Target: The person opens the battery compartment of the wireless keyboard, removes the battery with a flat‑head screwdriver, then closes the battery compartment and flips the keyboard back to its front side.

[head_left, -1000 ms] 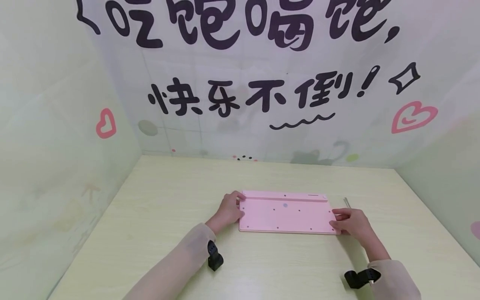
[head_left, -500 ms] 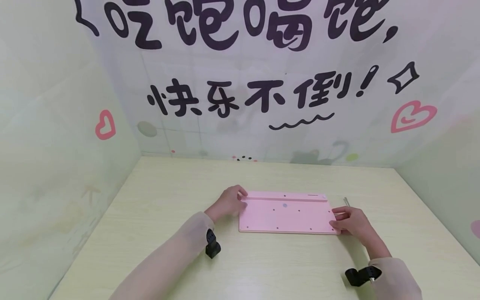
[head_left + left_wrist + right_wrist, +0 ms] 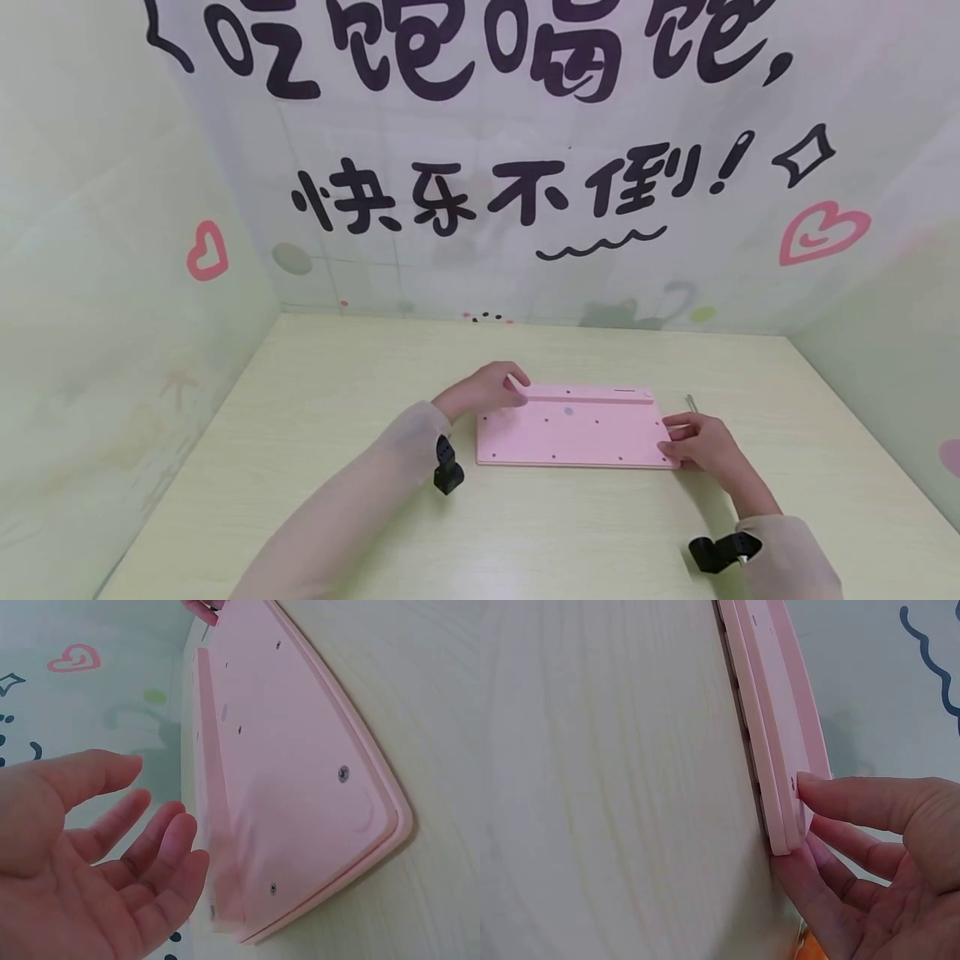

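Note:
A pink keyboard lies underside up on the table, its screwed back plate and raised long ridge showing. Keys peek out beneath its edge in the right wrist view. My right hand grips the keyboard's right end, thumb on the back plate and fingers under the edge. Over the far left corner hovers my left hand; in the left wrist view its fingers are loosely bent, apart from the keyboard and holding nothing.
A thin metal rod lies behind my right hand. Something orange shows below the right hand in its wrist view. The pale wooden table meets printed cloth walls at the back and sides.
My left hand has let go of the keyboard's left end and moved right and away, over its far left corner. The right hand keeps its grip; the keyboard stays almost still.

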`<state>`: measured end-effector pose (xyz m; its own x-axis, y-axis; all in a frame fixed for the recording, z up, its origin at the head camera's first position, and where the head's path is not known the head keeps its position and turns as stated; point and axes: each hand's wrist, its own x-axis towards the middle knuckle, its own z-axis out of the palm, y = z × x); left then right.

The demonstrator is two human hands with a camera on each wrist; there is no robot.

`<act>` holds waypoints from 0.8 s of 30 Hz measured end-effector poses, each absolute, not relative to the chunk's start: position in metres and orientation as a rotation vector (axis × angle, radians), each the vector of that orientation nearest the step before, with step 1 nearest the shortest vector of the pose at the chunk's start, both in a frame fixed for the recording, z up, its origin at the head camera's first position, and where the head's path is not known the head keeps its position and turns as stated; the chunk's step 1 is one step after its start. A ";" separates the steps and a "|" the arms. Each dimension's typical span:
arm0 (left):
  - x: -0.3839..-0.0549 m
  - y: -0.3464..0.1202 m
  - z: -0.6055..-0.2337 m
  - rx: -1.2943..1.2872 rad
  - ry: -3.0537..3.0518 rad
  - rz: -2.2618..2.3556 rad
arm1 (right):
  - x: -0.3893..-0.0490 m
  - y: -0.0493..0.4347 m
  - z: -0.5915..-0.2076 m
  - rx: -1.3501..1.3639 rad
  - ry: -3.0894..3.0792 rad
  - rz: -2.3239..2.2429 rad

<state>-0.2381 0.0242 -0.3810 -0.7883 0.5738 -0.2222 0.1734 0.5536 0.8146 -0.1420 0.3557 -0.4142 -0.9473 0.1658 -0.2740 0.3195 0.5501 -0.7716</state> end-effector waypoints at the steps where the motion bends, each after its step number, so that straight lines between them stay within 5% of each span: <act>1: -0.239 0.027 -0.381 0.620 2.317 1.139 | -0.142 0.356 -0.414 0.414 2.612 -1.353; 24: -0.245 0.083 -0.373 0.748 2.239 1.189 | -0.143 0.353 -0.411 0.430 2.640 -1.321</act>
